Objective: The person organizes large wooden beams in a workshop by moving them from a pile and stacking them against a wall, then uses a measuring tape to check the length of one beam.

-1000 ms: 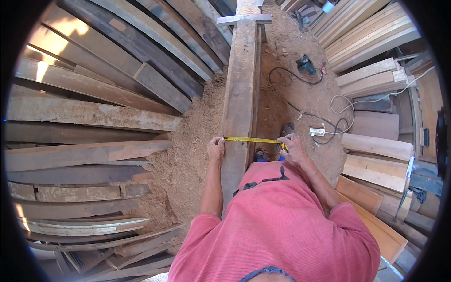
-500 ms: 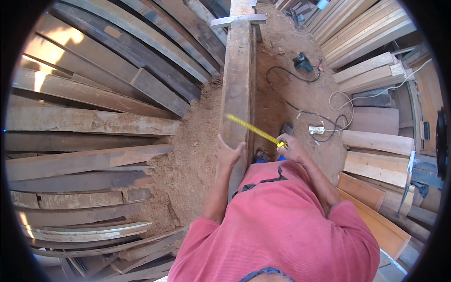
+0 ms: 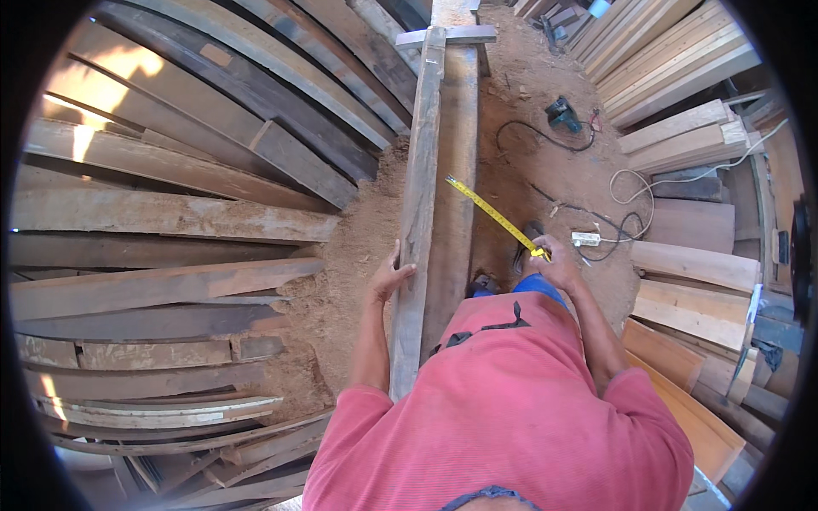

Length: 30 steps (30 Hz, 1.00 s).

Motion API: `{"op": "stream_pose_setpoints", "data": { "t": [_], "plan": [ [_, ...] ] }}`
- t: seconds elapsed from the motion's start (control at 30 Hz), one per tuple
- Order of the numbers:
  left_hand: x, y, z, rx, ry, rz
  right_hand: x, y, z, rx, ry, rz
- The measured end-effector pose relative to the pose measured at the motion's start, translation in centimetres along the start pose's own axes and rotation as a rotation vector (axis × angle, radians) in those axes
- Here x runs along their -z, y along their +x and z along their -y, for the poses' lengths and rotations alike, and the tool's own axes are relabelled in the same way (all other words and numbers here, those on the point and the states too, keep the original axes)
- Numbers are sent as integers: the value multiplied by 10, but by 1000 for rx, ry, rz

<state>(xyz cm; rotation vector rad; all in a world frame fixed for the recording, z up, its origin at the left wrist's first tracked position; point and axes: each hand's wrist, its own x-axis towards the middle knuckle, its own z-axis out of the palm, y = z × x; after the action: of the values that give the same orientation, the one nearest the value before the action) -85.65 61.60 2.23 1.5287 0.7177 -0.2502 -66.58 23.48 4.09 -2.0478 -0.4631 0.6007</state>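
My left hand (image 3: 392, 272) is closed round the left side of a long weathered plank (image 3: 419, 170), its thumb over the upper edge. The plank stands tilted up, its narrow edge toward me. A paler, dusty wooden surface (image 3: 457, 162) shows along its right side. In my right hand (image 3: 558, 261) is a yellow tape measure (image 3: 494, 215), held near my right thigh. Its blade is drawn out up and to the left, and the free end hangs over the paler wood. The fingers hide most of the tape's case.
A short crosspiece (image 3: 447, 35) lies at the plank's far end. Stacked boards (image 3: 170, 213) fill the left; more timber (image 3: 682, 68) lies right. On the dusty ground are a green power tool (image 3: 563, 114), its dark cord and a white power strip (image 3: 586, 239).
My left hand has moved from the plank's broad top to its left side, and the plank has tipped up onto its edge. The tape measure has moved slightly right, its blade still out.
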Motion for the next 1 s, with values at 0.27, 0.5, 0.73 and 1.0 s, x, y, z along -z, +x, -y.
{"op": "stream_pose_setpoints", "data": {
  "t": [0.27, 0.5, 0.73, 1.0],
  "plan": [
    [12, -12, 29, -91, -64, -51, -6, 8, 9, -18, -2, 66],
    [5, -21, 14, -136, 339, -271, -3, 16, 27, -13, -32, 80],
    [6, -25, 18, -112, 432, -321, 1, 16, 52, -56, -100, 108],
    [-27, -40, -26, 95, 519, -313, -5, 18, 21, -28, -76, 93]
  ]
}}
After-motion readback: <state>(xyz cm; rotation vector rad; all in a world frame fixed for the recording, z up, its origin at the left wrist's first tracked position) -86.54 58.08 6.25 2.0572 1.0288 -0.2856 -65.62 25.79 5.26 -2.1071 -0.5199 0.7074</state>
